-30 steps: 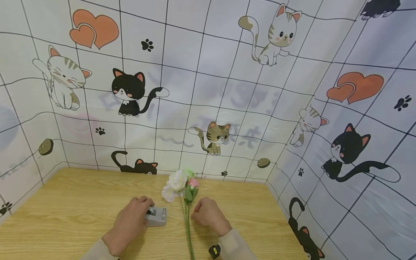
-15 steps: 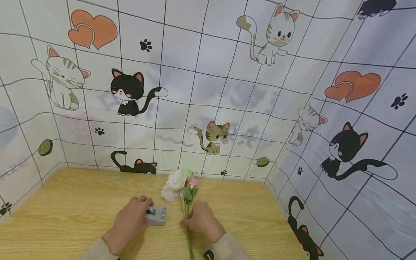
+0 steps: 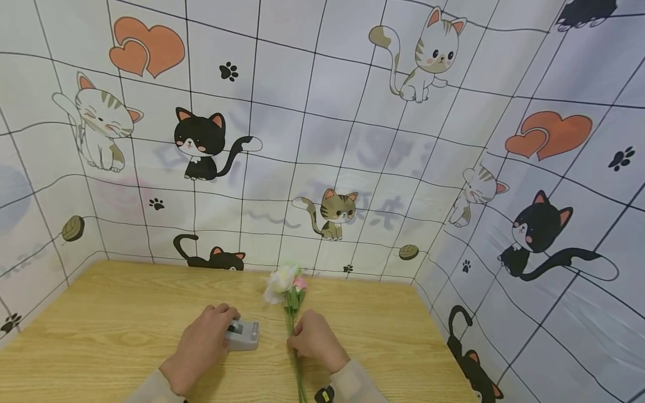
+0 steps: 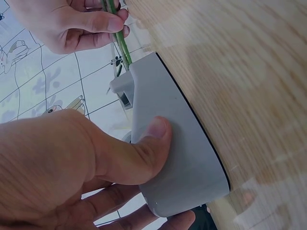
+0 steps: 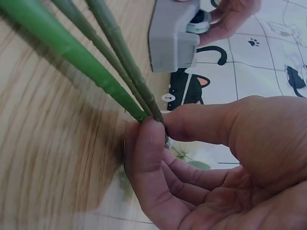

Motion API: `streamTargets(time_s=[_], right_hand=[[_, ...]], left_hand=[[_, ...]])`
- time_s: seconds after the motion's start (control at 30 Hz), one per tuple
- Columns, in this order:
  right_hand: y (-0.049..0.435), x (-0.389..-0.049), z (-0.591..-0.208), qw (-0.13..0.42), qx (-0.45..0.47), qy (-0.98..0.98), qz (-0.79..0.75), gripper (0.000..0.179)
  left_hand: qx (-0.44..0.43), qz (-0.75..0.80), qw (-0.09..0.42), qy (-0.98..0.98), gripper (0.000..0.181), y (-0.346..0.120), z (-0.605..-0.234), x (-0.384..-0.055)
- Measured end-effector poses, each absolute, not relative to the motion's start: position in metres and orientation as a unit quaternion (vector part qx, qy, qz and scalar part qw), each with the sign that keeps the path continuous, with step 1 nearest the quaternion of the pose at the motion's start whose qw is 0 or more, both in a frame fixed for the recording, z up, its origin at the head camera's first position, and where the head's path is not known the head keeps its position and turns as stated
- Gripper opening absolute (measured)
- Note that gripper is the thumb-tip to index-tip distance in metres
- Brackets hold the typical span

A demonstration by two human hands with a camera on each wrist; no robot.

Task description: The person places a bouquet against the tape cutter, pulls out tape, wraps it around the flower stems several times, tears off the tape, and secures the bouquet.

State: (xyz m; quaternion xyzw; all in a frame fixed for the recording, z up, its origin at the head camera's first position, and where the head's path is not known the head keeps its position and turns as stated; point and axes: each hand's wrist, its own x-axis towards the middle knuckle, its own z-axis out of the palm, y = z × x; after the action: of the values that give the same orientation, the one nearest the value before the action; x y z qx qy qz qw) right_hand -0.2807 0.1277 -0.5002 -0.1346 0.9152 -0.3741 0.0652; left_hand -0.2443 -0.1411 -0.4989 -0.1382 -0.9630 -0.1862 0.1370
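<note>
Left hand (image 3: 201,341) gripping grey tape dispenser (image 3: 245,337) on wooden table (image 3: 116,313), right hand (image 3: 316,340) pinching green stems (image 5: 67,51) at the dispenser's 3 o'clock, white flower (image 3: 280,284) and pink flower (image 3: 300,282) at the right hand's 11 o'clock, head view.

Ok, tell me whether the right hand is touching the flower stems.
Touching. The right wrist view shows the right hand pinching the flower stems, with no gap between skin and stem.

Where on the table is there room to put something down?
There's bare table left of the left hand, and more between the right hand and the table's right edge. It's crowded in the middle, with both hands, the tape dispenser and the flowers close together.
</note>
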Motion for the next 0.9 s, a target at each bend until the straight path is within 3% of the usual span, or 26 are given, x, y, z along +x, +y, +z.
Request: streamTargets(time_s=[0.13, 0.4, 0.57, 0.9], right_hand=[[0.131, -0.281, -0.498, 0.092, -0.115, 0.896, -0.418, 0.065], [0.141, -0.281, -0.498, 0.139, -0.076, 0.850, -0.502, 0.013], [0.145, -0.283, -0.497, 0.158, -0.070, 0.818, -0.549, 0.010], [0.144, -0.284, -0.496, 0.172, -0.061, 0.766, -0.617, 0.023]], left_hand=[[-0.139, -0.182, 0.139, -0.963, 0.055, -0.140, -0.499, -0.244], [-0.137, -0.179, 0.139, -0.964, 0.056, -0.139, -0.498, -0.242], [-0.137, -0.177, 0.137, -0.965, 0.057, -0.139, -0.498, -0.241], [-0.133, -0.169, 0.135, -0.967, 0.057, -0.138, -0.498, -0.240]])
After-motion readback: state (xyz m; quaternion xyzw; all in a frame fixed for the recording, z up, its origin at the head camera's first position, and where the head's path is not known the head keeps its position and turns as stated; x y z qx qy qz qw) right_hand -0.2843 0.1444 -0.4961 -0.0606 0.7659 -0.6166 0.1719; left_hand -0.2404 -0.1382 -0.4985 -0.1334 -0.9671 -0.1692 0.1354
